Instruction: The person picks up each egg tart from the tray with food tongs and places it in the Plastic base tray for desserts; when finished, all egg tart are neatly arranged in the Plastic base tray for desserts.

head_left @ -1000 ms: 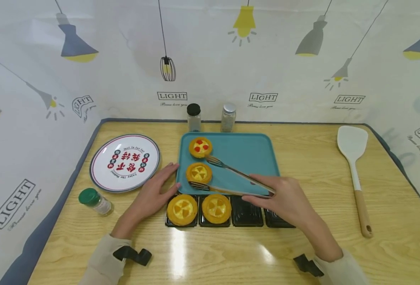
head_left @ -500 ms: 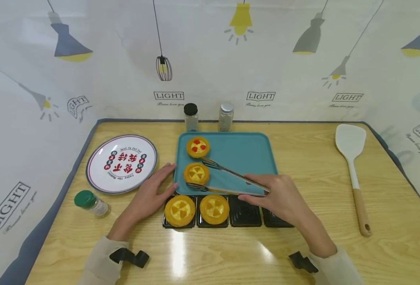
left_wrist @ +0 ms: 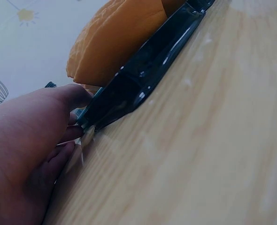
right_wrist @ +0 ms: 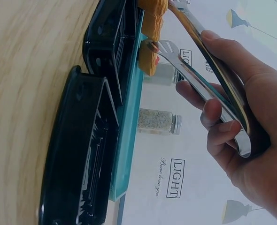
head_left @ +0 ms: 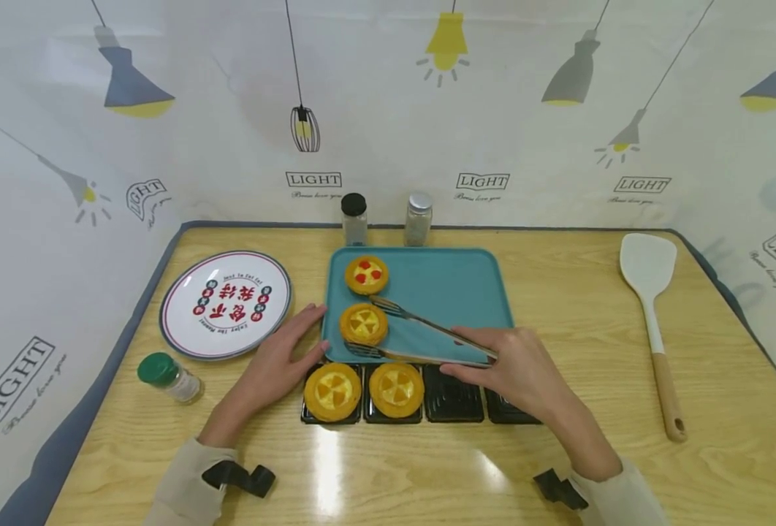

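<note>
My right hand (head_left: pixel 526 369) grips metal tongs (head_left: pixel 437 329) with fork-like ends. The tongs' two tips straddle an egg tart with yellow fruit wedges (head_left: pixel 364 324) on the blue-green tray (head_left: pixel 447 277), one tip on its far side and one on its near side. Behind it on the tray sits a tart with red pieces (head_left: pixel 366 275). My left hand (head_left: pixel 279 369) touches the tray's left edge with fingers extended. Two more fruit tarts, one on the left (head_left: pixel 332 392) and one on the right (head_left: pixel 396 390), sit in black plastic holders along the tray's front.
Further right are a bare black holder (head_left: pixel 454 394) and another (head_left: pixel 511 410) partly under my right hand. A printed plate (head_left: pixel 230 303) and green-capped jar (head_left: pixel 171 376) stand left. Black-capped (head_left: pixel 354 219) and silver-capped (head_left: pixel 418 219) jars stand behind the tray; a white spatula (head_left: pixel 651 292) lies right.
The tongs' far tip has come slightly closer to the fruit tart on the tray. My left hand stays at the tray's edge, and the head view has shifted a little.
</note>
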Motion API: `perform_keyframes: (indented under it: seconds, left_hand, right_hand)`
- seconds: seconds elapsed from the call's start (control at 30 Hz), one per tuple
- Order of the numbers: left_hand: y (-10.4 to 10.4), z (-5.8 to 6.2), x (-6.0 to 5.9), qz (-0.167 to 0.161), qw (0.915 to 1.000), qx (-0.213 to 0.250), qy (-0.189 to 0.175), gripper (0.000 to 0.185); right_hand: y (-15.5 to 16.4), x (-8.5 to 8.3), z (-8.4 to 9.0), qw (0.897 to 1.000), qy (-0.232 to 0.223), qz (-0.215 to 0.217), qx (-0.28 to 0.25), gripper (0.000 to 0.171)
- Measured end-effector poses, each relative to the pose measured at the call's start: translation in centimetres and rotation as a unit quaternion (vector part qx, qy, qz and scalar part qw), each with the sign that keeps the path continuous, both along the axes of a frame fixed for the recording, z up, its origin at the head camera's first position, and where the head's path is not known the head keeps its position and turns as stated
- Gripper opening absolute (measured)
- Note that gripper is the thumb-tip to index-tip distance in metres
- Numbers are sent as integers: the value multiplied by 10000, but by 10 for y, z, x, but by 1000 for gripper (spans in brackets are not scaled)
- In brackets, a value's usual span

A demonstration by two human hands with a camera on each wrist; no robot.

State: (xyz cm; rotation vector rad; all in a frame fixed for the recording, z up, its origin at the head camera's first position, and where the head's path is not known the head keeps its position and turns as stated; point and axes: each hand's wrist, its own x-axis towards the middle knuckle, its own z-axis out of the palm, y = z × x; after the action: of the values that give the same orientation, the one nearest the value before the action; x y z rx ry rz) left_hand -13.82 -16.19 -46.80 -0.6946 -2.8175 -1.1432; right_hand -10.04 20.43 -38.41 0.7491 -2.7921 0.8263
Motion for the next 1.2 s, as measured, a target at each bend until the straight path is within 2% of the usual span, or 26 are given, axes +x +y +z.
perform_keyframes:
  seconds: [0.9, 1.2]
  left_hand:
    - [0, 1, 1, -23, 10000, 0, 5, 60]
    - [1, 1, 0, 26, 10000, -18, -38, 61]
  right_hand:
    - [-4, 2, -2, 9993, 212, 167, -243, 48]
    - [6, 5, 11, 9976, 616, 254, -215, 46]
